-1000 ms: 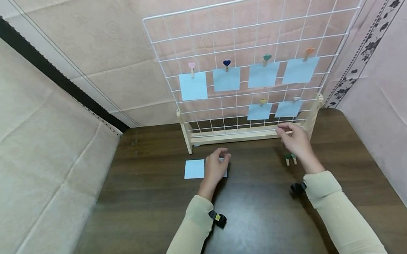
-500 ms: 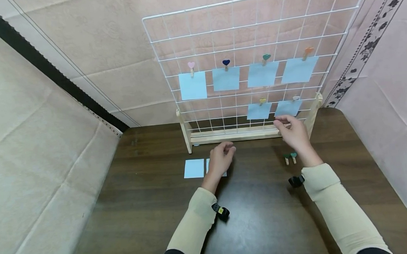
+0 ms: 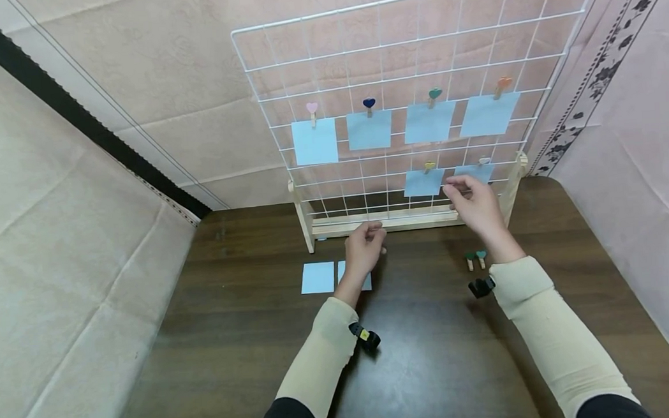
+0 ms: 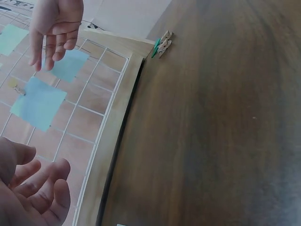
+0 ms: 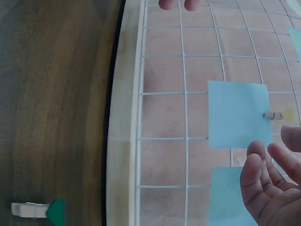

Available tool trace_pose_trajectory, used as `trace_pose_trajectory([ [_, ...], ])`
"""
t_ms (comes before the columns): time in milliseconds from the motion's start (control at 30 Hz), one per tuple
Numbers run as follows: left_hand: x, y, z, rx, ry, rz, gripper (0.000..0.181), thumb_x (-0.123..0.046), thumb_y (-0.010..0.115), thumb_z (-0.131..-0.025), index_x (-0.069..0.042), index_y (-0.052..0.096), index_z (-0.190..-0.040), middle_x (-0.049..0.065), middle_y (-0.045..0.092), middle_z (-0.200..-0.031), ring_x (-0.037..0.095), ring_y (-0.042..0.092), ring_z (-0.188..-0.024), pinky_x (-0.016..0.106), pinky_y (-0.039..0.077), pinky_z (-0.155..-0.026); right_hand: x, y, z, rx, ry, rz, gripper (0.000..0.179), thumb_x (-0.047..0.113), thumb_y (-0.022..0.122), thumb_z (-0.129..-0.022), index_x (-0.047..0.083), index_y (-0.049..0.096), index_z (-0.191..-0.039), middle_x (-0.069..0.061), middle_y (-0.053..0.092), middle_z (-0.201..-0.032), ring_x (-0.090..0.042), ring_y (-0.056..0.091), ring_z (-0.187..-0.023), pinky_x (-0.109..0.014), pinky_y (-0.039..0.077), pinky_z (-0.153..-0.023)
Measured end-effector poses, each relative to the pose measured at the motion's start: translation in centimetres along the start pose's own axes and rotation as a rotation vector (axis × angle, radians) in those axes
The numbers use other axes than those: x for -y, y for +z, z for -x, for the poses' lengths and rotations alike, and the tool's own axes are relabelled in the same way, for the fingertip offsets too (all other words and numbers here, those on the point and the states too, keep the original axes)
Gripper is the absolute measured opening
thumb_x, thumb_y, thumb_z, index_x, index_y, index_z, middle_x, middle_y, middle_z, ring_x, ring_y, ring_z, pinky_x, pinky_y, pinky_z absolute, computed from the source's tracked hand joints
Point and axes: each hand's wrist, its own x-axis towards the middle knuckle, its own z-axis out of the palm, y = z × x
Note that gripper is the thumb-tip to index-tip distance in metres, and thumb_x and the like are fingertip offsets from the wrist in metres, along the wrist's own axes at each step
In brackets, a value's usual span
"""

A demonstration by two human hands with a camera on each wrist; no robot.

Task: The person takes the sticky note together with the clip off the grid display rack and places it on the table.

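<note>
My left hand (image 3: 364, 249), fingers loosely bent and holding nothing, hovers before the rack's wooden base (image 3: 393, 222). In the left wrist view that hand (image 4: 35, 190) shows its palm side. On the table below it lie two blue paper squares (image 3: 318, 278), the right one partly hidden. My right hand (image 3: 475, 203), also holding nothing, is in front of the white wire grid (image 3: 379, 56), by the lower notes. There a blue note (image 5: 239, 113) hangs from a yellow heart clothespin (image 5: 282, 115). Another blue note (image 3: 475, 173) with a pale clothespin is partly covered by the right hand.
Higher on the grid hang several blue notes (image 3: 314, 143) under heart clothespins in pink, dark blue, green and orange. Two green-heart clothespins (image 3: 476, 261) lie on the brown table (image 3: 250, 342) near the right wrist. Pale cloth walls (image 3: 56, 264) surround the table.
My left hand has moved up and slightly right, off the paper squares toward the rack. The right hand has risen a little and shifted left, to the lower notes.
</note>
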Motion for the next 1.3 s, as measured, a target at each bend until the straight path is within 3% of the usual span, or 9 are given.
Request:
trace_pose_trajectory([
  [233, -0.7, 0.4, -0.7, 0.006, -0.002, 0.028, 0.030, -0.016, 0.065, -0.106, 0.000, 0.069, -0.131, 0.017, 0.077, -0.111, 0.021, 0.073, -0.067, 0.026, 0.055, -0.060, 1.1, 0.0, -0.5, 0.007, 0.013, -0.062, 0.047, 0.035, 0.057, -0.110, 0.002, 0.061, -0.144, -0.022, 0.060, -0.131, 0.002, 0.063, -0.076, -0.019, 0.054, -0.061],
  [400, -1.3, 0.6, -1.0, 0.034, -0.007, 0.052, 0.032, -0.017, 0.065, -0.106, -0.002, 0.068, -0.134, 0.015, 0.077, -0.111, 0.032, 0.075, -0.074, 0.027, 0.056, -0.060, 1.5, 0.0, -0.8, 0.012, 0.028, -0.072, 0.048, 0.035, 0.056, -0.110, 0.003, 0.059, -0.146, -0.021, 0.058, -0.134, 0.000, 0.064, -0.076, -0.019, 0.054, -0.061],
  [500, -1.5, 0.8, -1.3, 0.052, -0.013, 0.057, 0.032, -0.019, 0.066, -0.106, -0.006, 0.068, -0.135, 0.013, 0.076, -0.113, 0.035, 0.076, -0.077, 0.034, 0.060, -0.064, 1.7, 0.0, -1.0, 0.006, 0.027, -0.072, 0.048, 0.035, 0.056, -0.110, 0.003, 0.058, -0.147, -0.021, 0.058, -0.134, -0.001, 0.064, -0.076, -0.019, 0.054, -0.060],
  [633, -1.7, 1.0, -1.7, 0.074, -0.009, 0.079, 0.033, -0.017, 0.065, -0.106, -0.008, 0.066, -0.138, 0.013, 0.075, -0.119, 0.037, 0.076, -0.079, 0.052, 0.062, -0.074, 2.0, 0.1, -1.2, -0.016, 0.010, -0.077, 0.047, 0.034, 0.057, -0.110, 0.003, 0.058, -0.146, -0.021, 0.059, -0.132, -0.001, 0.064, -0.075, -0.019, 0.054, -0.060],
  [733, -2.0, 1.2, -2.1, 0.090, -0.002, 0.086, 0.035, -0.016, 0.065, -0.106, -0.006, 0.064, -0.140, 0.015, 0.072, -0.126, 0.040, 0.076, -0.081, 0.057, 0.061, -0.078, 2.2, 0.2, -1.4, -0.030, -0.001, -0.075, 0.048, 0.034, 0.058, -0.110, 0.004, 0.058, -0.147, -0.020, 0.060, -0.131, -0.001, 0.064, -0.074, -0.020, 0.054, -0.059],
  [1067, -2.8, 1.5, -3.1, 0.073, 0.015, 0.051, 0.035, -0.016, 0.066, -0.105, -0.007, 0.065, -0.139, 0.019, 0.070, -0.132, 0.041, 0.076, -0.081, 0.028, 0.056, -0.060, 2.9, 0.4, -1.9, -0.033, 0.002, -0.058, 0.046, 0.036, 0.058, -0.109, 0.009, 0.060, -0.147, -0.019, 0.061, -0.131, -0.001, 0.065, -0.074, -0.025, 0.056, -0.062],
  [1300, -3.6, 2.1, -3.9, 0.115, 0.039, 0.097, 0.040, -0.012, 0.065, -0.105, 0.002, 0.060, -0.143, 0.025, 0.067, -0.134, 0.049, 0.074, -0.087, 0.044, 0.063, -0.075, 3.4, 0.3, -2.2, -0.038, -0.011, -0.073, 0.045, 0.032, 0.059, -0.109, 0.007, 0.061, -0.146, -0.020, 0.062, -0.130, 0.000, 0.064, -0.071, -0.023, 0.054, -0.060],
])
